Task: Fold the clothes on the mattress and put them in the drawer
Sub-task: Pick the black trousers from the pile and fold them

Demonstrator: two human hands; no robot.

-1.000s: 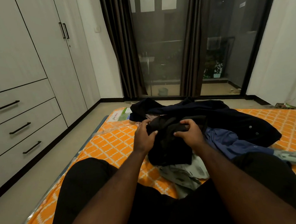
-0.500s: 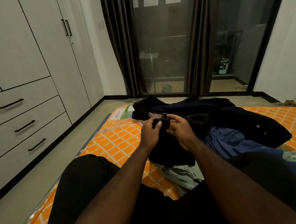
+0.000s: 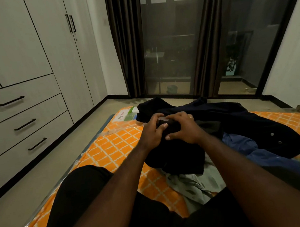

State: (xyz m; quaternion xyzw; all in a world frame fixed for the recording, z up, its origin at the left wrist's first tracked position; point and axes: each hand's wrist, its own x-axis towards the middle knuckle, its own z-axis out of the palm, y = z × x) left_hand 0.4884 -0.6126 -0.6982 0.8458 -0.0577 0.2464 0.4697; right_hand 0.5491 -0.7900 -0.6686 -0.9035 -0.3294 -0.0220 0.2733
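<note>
I sit on an orange patterned mattress (image 3: 111,150) with a heap of clothes before me. My left hand (image 3: 152,132) and my right hand (image 3: 181,129) are close together and both grip the top edge of a black garment (image 3: 176,157), which hangs down onto the pile. Behind it lies a dark navy buttoned garment (image 3: 243,123). A blue garment (image 3: 242,146) sits to the right and a grey-green one (image 3: 195,184) lies under the black one. Three closed drawers (image 3: 23,124) with black handles are in the wardrobe on the left.
Bare floor (image 3: 48,165) runs between the mattress and the wardrobe (image 3: 54,49). Dark curtains (image 3: 125,44) and glass doors (image 3: 169,47) stand at the far end. My legs in black cloth (image 3: 77,193) fill the foreground. A white and green packet (image 3: 126,114) lies at the mattress's far corner.
My hands have come closer together on the black garment and bunched its top edge. The camera has tilted and shifted slightly.
</note>
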